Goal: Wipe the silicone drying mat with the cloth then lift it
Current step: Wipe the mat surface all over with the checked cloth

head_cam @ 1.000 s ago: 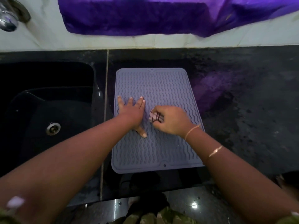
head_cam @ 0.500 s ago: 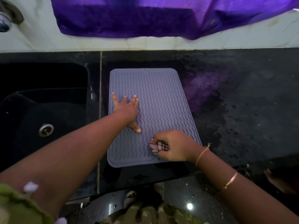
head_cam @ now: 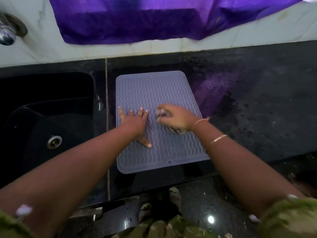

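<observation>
From the head camera, looking down, the silicone drying mat [head_cam: 151,93] lies flat on a black stone counter [head_cam: 257,100]. It is a grey-lilac rectangle with wavy ridges and rounded corners. Its left edge runs just beside the seam that separates the counter from the black sink [head_cam: 51,103]. The left hand [head_cam: 135,120] rests palm down on the left half of the mat. Its fingers are straight and spread, pointing toward the wall, the thumb is stretched out toward the near edge, and it holds nothing. The right hand [head_cam: 175,117] is over the middle of the mat, to the right of the left hand and close to it without touching. Its fingers are curled around a bunched cloth [head_cam: 175,130], which shows as a pale, patterned lump below the palm and between the fingertips. This hand and the cloth are blurred, so I cannot tell how much of the cloth touches the mat. A thin cord bracelet [head_cam: 200,121] and a gold bangle [head_cam: 218,139] sit on the right wrist and forearm. A round metal drain [head_cam: 54,142] shows in the bottom of the sink. Behind the counter a purple fabric [head_cam: 154,19] hangs over the white tiled wall [head_cam: 120,50], and a chrome tap [head_cam: 6,35] sits at the far left.
</observation>
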`<state>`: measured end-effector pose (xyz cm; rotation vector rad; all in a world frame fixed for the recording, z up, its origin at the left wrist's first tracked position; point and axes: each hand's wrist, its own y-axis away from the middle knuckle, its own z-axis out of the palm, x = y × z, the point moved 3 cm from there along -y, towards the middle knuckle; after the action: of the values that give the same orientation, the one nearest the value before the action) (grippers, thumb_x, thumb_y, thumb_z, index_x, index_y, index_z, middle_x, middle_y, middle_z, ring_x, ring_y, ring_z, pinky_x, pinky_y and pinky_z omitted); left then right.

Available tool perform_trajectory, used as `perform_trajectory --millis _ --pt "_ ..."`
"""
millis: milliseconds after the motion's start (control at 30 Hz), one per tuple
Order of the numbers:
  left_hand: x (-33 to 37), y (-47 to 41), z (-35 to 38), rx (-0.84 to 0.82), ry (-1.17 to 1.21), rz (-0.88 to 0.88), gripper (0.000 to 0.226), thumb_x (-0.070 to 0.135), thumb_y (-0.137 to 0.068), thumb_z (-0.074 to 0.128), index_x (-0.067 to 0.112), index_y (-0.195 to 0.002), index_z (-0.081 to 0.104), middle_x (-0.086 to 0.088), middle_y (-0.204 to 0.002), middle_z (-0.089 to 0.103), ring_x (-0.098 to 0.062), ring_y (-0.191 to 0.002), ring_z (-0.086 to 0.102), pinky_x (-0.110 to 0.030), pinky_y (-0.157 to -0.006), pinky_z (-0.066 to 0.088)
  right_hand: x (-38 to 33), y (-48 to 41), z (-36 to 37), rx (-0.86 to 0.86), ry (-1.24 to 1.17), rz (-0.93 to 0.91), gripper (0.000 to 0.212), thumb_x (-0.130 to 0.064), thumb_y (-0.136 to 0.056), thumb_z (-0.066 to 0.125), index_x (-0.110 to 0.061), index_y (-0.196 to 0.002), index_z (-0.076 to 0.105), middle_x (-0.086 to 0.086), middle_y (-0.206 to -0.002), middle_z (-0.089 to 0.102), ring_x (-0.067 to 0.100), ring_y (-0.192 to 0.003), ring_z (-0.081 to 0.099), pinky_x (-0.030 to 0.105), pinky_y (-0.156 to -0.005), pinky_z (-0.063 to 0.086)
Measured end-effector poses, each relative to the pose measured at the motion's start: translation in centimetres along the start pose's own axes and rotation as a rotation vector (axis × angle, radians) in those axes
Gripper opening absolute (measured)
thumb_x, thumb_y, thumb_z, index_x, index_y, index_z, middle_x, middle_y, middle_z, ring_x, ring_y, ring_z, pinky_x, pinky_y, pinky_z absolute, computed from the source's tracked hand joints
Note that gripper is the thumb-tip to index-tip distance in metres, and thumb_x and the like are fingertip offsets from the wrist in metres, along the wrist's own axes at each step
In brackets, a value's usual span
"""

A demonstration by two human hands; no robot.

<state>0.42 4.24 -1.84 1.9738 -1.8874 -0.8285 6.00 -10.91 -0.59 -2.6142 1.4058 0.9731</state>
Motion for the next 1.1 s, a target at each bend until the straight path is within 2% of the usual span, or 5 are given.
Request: perform_trajectory --millis 100,300,633,800,1100 --pt "0.2 0.0 0.0 0.028 -0.035 -0.016 0.134 0.079 -0.06 0.062 0.019 -0.15 -0.018 -0.003 -0.16 -0.013 -0.032 -0.147 0.002 -0.068 -0.108 -0.006 -0.8 1.1 3.8 0.151 0.474 -0.022 0.061 -0.048 -0.083 0.051 -0.029 -0.139 0.034 0.003 -0.139 0.044 0.032 -0.122 0.044 0.047 -0.095 0.036" --pt "0.2 0.1 0.0 0.014 -0.035 -0.018 0.135 0.079 -0.06 0.061 0.019 -0.149 -0.02 -0.003 -0.16 -0.014 -0.032 -0.147 0.001 -0.069 -0.107 -0.007 0.0 7.5 5.6 0.144 0.511 -0.302 0.058 -0.042 -0.071 0.05 -0.027 -0.128 0.052 -0.003 -0.117 0.061 0.025 -0.1 0.058 0.043 -0.084 0.039" --pt "0.2 0.3 -0.1 0.007 -0.054 -0.025 0.136 0.08 -0.06 0.061 0.018 -0.149 -0.02 -0.004 -0.159 -0.015 -0.032 -0.147 0.001 -0.069 -0.107 -0.009 1.9 10.9 1.0 -0.274 -0.027 -0.04 0.034 -0.019 -0.076 0.068 -0.025 -0.109 0.063 -0.007 -0.103 0.066 0.01 -0.092 0.061 0.029 -0.087 0.051" --pt "0.6 0.2 -0.3 -0.007 -0.112 -0.049 0.136 0.082 -0.059 0.059 0.017 -0.15 -0.02 -0.005 -0.16 -0.013 -0.033 -0.147 0.003 -0.069 -0.107 -0.008 1.3 7.1 -2.6 0.035 -0.234 -0.025 0.035 -0.004 -0.077 0.066 -0.015 -0.109 0.061 -0.003 -0.093 0.062 0.005 -0.075 0.058 0.023 -0.071 0.051" --pt "0.7 0.1 -0.3 -0.004 -0.131 -0.052 0.137 0.082 -0.059 0.057 0.015 -0.15 -0.02 -0.007 -0.16 -0.013 -0.034 -0.147 0.004 -0.069 -0.107 -0.008 -1.4 7.3 5.0 0.037 0.583 -0.192 0.056 -0.034 -0.079 0.058 -0.026 -0.132 0.042 0.003 -0.126 0.049 0.029 -0.113 0.048 0.047 -0.092 0.031"
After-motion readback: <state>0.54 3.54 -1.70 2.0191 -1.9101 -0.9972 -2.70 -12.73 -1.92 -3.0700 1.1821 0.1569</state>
